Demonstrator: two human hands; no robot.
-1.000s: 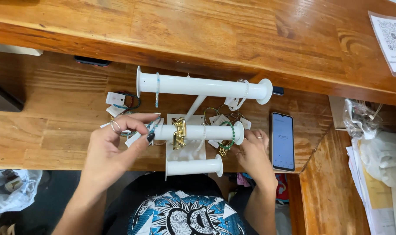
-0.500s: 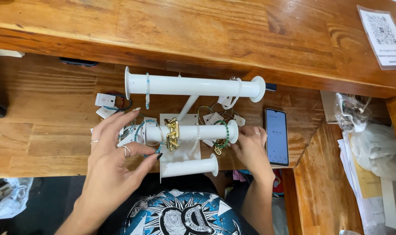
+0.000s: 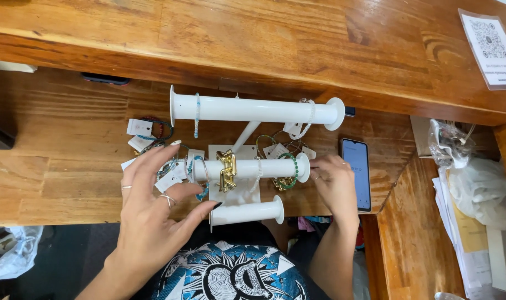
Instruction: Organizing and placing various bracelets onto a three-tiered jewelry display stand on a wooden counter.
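Wooden table [image 3: 64, 183] under white bracelet stand [image 3: 247, 169]. Left hand [image 3: 153, 205] open, fingers spread, touching tagged bracelets [image 3: 169, 166] at middle bar's left end. Right hand [image 3: 333, 183] curled at the right end, grip hidden. Phone [image 3: 357, 172] just beside.

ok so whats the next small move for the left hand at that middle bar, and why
Probably slide the thin beaded bracelet further onto the middle white bar. The left hand has its fingers spread at the bar's left end, where that bracelet hangs near the flange, while the right hand touches the other end, seemingly steadying the stand.
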